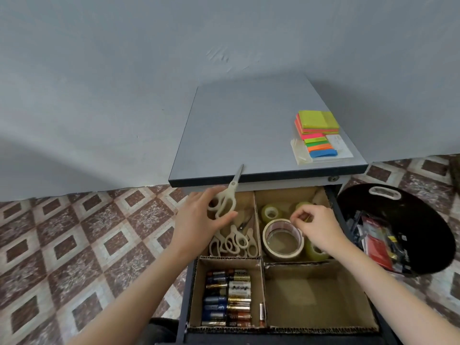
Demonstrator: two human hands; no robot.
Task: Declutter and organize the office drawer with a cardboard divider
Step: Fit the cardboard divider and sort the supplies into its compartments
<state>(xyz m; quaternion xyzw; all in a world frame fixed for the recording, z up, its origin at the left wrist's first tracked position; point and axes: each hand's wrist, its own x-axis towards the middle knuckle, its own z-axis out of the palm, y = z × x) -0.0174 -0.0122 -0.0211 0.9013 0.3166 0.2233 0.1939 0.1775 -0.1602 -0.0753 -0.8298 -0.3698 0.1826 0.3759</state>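
Gripping scissors [227, 198] in my left hand [201, 217], blades toward 1 o'clock; right hand [319, 226] curled over tape rolls [273, 251], can't tell if holding.

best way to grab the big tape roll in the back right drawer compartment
Come from straight above: the big tape roll lies flat, open core up, with smaller rolls and the cardboard divider crowding its sides. Hook fingers inside the core with the thumb on the outer wall, at the left rim, since the right hand hangs over the right.
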